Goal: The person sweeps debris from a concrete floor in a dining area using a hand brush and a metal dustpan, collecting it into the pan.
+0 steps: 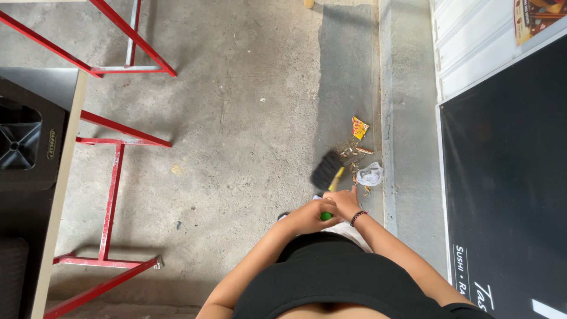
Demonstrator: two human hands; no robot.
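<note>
While both hands close around one broom handle (334, 180), the left hand (308, 217) is clenched on the green end of it, fingers wrapped over, and the right hand (344, 202) grasps it just beyond, forefinger stretched along the shaft. Hands are touching each other, held out in front of the person's dark top. A beaded bracelet (358, 217) sits on the right wrist.

Handle is yellow past the hands, short in this view because the camera looks almost straight down it. It ends in a black broom head (326, 170), blurred, low over the concrete floor (236, 130).

Just beside the broom head, on its right, is a small litter pile (352, 155): dry brownish bits and scraps. A crumpled white plastic bag (370, 175) lies at the near edge of the pile, and a yellow and red wrapper (359, 127) at the far edge. All of it sits on a darker strip of floor, close against a low grey kerb (407, 118) running away from the person.

Beyond the kerb on the right: white panelled wall (472, 41) and a large black signboard (508, 177).

Well apart on the left: red metal frame legs (112, 195) under a pale table edge, with a black moulded plastic piece (20, 142) on it. Cannot tell what that piece is.
</note>
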